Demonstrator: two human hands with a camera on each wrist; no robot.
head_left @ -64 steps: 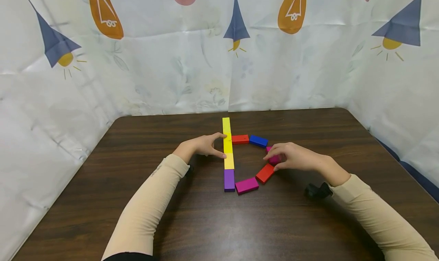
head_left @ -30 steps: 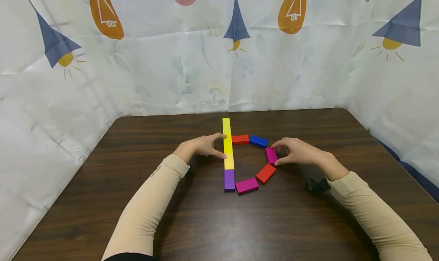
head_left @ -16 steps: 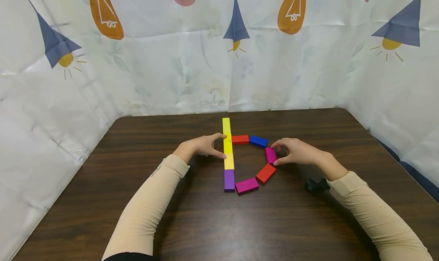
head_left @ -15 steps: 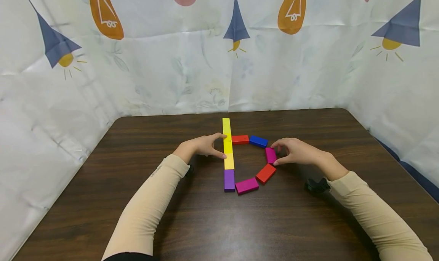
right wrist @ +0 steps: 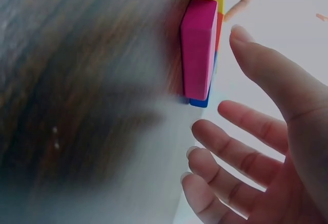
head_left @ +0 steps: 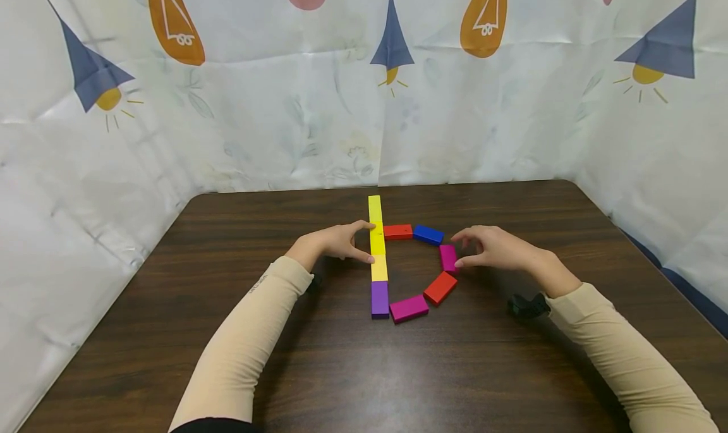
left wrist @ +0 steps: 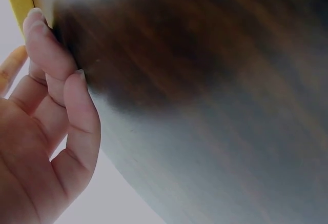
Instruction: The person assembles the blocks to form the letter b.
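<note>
Several yellow blocks [head_left: 378, 240] and one purple block [head_left: 380, 300] form a straight row on the table. From the row's right side a curve of blocks bends round: red [head_left: 398, 232], blue [head_left: 428, 234], magenta [head_left: 448, 258], red [head_left: 440, 288] and magenta [head_left: 409, 308]. My left hand [head_left: 335, 240] lies left of the row, its thumb and index fingertip resting at the yellow blocks. To the right, my right hand [head_left: 491, 246] has its fingers spread beside the upper magenta block; in the right wrist view a gap shows between the fingers and that magenta block [right wrist: 199, 49].
The dark wooden table [head_left: 352, 376] has its far edge against a white curtain [head_left: 284, 123] printed with lamps and bulbs. A black wrist device [head_left: 527, 306] sits under the right cuff.
My right hand first covers the upper magenta block, then pinches it by its ends and nudges it slightly left. Now it has let go and drawn slightly away. The left hand stays put.
</note>
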